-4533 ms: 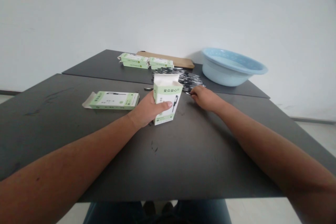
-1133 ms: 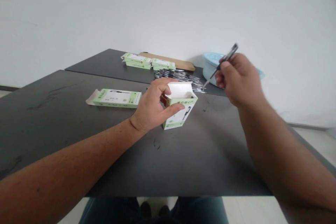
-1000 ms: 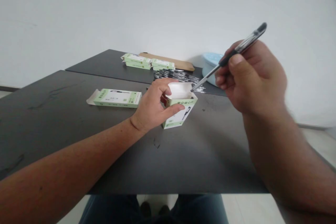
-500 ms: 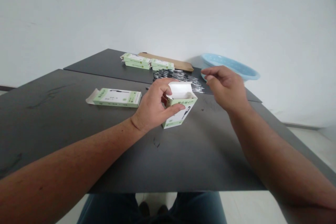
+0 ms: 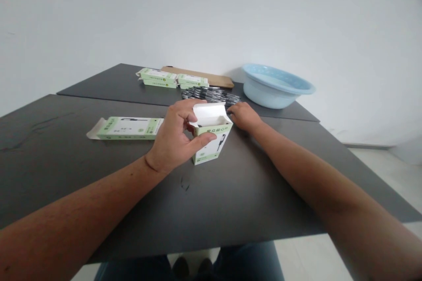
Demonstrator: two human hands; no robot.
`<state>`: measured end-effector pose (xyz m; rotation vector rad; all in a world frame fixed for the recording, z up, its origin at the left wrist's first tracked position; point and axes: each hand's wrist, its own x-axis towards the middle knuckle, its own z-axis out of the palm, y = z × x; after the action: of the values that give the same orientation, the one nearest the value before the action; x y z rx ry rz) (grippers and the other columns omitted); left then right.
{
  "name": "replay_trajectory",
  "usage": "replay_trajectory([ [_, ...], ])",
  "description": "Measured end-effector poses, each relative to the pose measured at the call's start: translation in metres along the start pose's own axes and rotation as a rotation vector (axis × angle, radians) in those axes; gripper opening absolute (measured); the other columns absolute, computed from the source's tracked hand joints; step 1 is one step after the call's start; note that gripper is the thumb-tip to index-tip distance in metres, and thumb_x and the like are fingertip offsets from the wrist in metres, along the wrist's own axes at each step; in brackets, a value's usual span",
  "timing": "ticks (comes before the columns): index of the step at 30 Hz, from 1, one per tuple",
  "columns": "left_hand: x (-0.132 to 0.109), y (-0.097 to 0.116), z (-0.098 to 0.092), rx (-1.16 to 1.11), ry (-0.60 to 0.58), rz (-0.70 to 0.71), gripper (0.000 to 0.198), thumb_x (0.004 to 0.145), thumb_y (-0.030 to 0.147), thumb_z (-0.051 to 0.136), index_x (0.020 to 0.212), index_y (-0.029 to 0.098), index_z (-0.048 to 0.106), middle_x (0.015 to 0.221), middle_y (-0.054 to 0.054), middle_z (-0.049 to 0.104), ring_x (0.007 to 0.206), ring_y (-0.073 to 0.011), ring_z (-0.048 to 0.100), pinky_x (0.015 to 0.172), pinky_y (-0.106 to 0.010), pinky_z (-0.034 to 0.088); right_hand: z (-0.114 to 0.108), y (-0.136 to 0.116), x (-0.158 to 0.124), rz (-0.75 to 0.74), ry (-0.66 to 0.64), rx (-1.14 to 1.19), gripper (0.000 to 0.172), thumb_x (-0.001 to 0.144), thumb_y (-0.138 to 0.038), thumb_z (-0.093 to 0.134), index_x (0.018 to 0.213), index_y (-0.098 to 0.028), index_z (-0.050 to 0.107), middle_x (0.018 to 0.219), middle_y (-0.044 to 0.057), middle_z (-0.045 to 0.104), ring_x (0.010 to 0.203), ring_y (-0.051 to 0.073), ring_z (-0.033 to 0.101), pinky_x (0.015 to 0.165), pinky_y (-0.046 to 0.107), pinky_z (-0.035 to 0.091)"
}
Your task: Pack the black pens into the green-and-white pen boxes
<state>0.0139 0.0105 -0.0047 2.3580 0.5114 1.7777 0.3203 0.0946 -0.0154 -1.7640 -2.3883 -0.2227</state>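
Right in the middle of my view, the open carton is upright with a slight lean, its mouth facing up and its white flap raised at the back. My left hand grips it from the left, thumb across the printed front and fingers at the rim. Just right of the carton, my right hand is at the near edge of the loose pens; its fingertips are mostly hidden from me, so I cannot tell whether they pinch a pen. Those pens lie heaped behind the carton. Left of my gripping hand, another carton lies flat, its end flap open. Farther back I see two low stacks of cartons before a brown board, and a light-blue basin stands to the right. Everything rests on dark tabletops against a pale wall.
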Motion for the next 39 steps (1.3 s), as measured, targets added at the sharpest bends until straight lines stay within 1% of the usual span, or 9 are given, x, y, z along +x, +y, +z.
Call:
replay_trajectory([
  [9, 0.000, 0.001, -0.001, 0.006, -0.013, -0.023, 0.053, 0.084, 0.029, 0.091, 0.113, 0.028, 0.047, 0.142, -0.010, 0.068, 0.134, -0.0312, 0.066, 0.081, -0.040, 0.062, 0.006, 0.000, 0.015, 0.084, -0.136, -0.087, 0.040, 0.103, -0.025, 0.055, 0.136, -0.008, 0.069, 0.142, 0.026, 0.071, 0.134, 0.036, 0.062, 0.119, 0.047, 0.041],
  [17, 0.002, -0.002, 0.001, -0.002, 0.015, 0.022, 0.053, 0.082, 0.031, 0.092, 0.110, 0.026, 0.048, 0.139, -0.012, 0.069, 0.131, -0.0313, 0.068, 0.084, -0.040, 0.062, -0.004, -0.002, 0.014, 0.133, -0.174, -0.011, 0.025, 0.102, -0.033, 0.064, 0.113, -0.013, 0.074, 0.126, 0.025, 0.078, 0.114, 0.034, 0.073, 0.102, 0.045, 0.053],
  [21, 0.001, 0.001, 0.002, -0.014, 0.014, -0.004, 0.051, 0.084, 0.033, 0.092, 0.110, 0.026, 0.049, 0.139, -0.014, 0.069, 0.128, -0.0306, 0.069, 0.079, -0.037, 0.062, -0.041, -0.013, -0.004, 0.168, 0.026, 0.060, 0.024, 0.106, -0.029, 0.056, 0.119, -0.015, 0.070, 0.127, 0.022, 0.078, 0.115, 0.032, 0.073, 0.102, 0.044, 0.055],
  [25, -0.001, 0.001, 0.003, -0.036, 0.006, -0.017, 0.052, 0.086, 0.033, 0.091, 0.112, 0.027, 0.047, 0.142, -0.013, 0.068, 0.130, -0.0294, 0.068, 0.082, -0.038, 0.062, -0.113, -0.039, -0.044, 0.207, 0.452, 0.185, 0.030, 0.113, -0.042, 0.045, 0.129, -0.021, 0.060, 0.112, 0.013, 0.077, 0.101, 0.030, 0.073, 0.090, 0.046, 0.057],
  [27, -0.001, 0.001, 0.003, -0.034, 0.008, -0.020, 0.051, 0.087, 0.033, 0.090, 0.113, 0.028, 0.047, 0.143, -0.012, 0.068, 0.132, -0.0286, 0.068, 0.085, -0.039, 0.062, -0.144, -0.062, -0.067, 0.062, 0.706, 0.476, 0.028, 0.114, -0.050, 0.048, 0.123, -0.028, 0.062, 0.092, 0.005, 0.072, 0.075, 0.022, 0.068, 0.072, 0.040, 0.054],
  [29, 0.000, 0.002, 0.003, -0.029, 0.007, -0.020, 0.051, 0.087, 0.033, 0.090, 0.113, 0.028, 0.046, 0.143, -0.012, 0.068, 0.130, -0.0278, 0.069, 0.085, -0.039, 0.061, -0.163, -0.087, -0.085, -0.079, 0.796, 0.687, 0.025, 0.112, -0.054, 0.053, 0.117, -0.031, 0.064, 0.083, 0.000, 0.066, 0.063, 0.017, 0.062, 0.062, 0.035, 0.048],
  [33, 0.002, 0.006, 0.002, -0.049, 0.002, -0.008, 0.050, 0.087, 0.035, 0.091, 0.110, 0.026, 0.047, 0.139, -0.012, 0.070, 0.122, -0.0273, 0.072, 0.083, -0.039, 0.061, -0.160, -0.124, -0.093, -0.131, 0.635, 0.800, 0.020, 0.111, -0.051, 0.059, 0.110, -0.031, 0.062, 0.083, -0.002, 0.066, 0.066, 0.017, 0.064, 0.063, 0.035, 0.051],
  [36, 0.002, 0.008, 0.002, -0.069, 0.008, -0.006, 0.049, 0.087, 0.035, 0.091, 0.110, 0.026, 0.048, 0.139, -0.012, 0.070, 0.119, -0.0272, 0.072, 0.084, -0.039, 0.061, -0.141, -0.131, -0.084, -0.165, 0.462, 0.731, 0.018, 0.108, -0.046, 0.060, 0.106, -0.028, 0.062, 0.083, -0.001, 0.068, 0.072, 0.019, 0.066, 0.067, 0.036, 0.053],
  [39, 0.002, 0.007, 0.003, -0.077, 0.011, -0.006, 0.049, 0.088, 0.039, 0.090, 0.111, 0.026, 0.049, 0.140, -0.013, 0.069, 0.121, -0.0281, 0.072, 0.085, -0.040, 0.061, -0.128, -0.131, -0.079, -0.218, 0.370, 0.585, 0.012, 0.100, -0.033, 0.068, 0.090, -0.026, 0.063, 0.082, 0.000, 0.068, 0.076, 0.020, 0.065, 0.071, 0.037, 0.051],
])
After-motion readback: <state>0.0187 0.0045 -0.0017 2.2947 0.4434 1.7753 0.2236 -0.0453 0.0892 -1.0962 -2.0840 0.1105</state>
